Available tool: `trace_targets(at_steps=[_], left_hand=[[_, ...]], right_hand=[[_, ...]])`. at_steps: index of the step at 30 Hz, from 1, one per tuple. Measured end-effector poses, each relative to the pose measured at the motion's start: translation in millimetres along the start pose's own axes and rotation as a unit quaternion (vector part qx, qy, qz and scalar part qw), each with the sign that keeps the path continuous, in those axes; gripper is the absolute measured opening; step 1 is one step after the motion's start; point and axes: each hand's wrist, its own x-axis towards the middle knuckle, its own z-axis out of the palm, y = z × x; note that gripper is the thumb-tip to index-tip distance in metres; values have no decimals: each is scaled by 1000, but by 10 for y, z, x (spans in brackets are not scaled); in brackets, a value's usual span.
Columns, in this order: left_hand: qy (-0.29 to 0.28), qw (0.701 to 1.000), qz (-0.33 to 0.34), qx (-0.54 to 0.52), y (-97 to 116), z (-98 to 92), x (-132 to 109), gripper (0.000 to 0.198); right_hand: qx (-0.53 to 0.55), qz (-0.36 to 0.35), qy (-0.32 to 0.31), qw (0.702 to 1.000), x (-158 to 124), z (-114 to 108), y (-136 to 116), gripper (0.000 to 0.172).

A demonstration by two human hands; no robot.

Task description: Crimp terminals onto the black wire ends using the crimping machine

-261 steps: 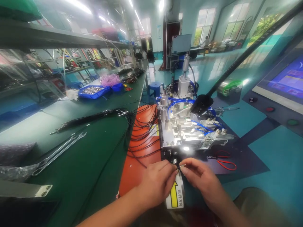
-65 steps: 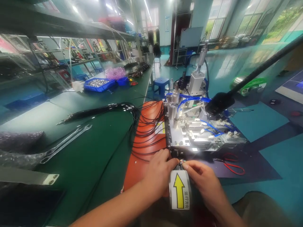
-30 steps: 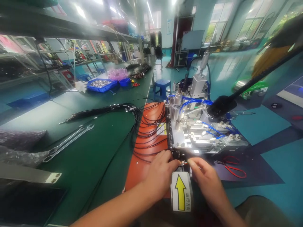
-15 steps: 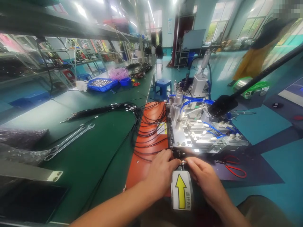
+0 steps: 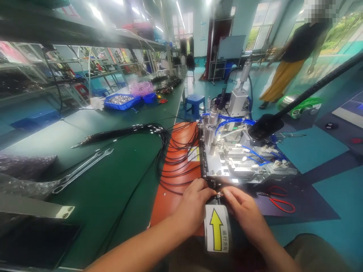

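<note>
At the near end of the machine, my left hand (image 5: 195,202) is closed, thumb and fingers pressed together where a black cable (image 5: 172,192) runs in under it. Its grip is partly hidden. My right hand (image 5: 245,207) pinches a small shiny metal connector (image 5: 219,194) just beyond the left thumb tip. Both sets of fingertips nearly meet over the dark track. Below them is a white label (image 5: 217,228) with a yellow arrow. More black cables loop across the orange-red plate (image 5: 181,132) to the track beside the silver machine (image 5: 227,162).
Red-handled pliers (image 5: 282,200) lie right of my right hand. Wrenches (image 5: 85,170) and a cable bundle (image 5: 113,133) rest on the green table (image 5: 127,192). Farther back are a blue tray (image 5: 121,105) of small metal parts and a blue stool (image 5: 195,105). A person (image 5: 295,56) walks at right.
The person in the background has moved left and into fuller view. Both my hands stay almost in place at the connector, with only slight finger movement.
</note>
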Motion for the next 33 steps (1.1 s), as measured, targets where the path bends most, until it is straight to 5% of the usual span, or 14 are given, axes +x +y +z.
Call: trace_targets(at_steps=[20,33], left_hand=[[-6,1000,8,-3,26,-29,20,21],[1,1000,6,12,5,-5,9,22]], right_hand=[[-48,-80,41,995,-14,-31,26,28],[-100,-48,68,992,-3,-11,-38,28]])
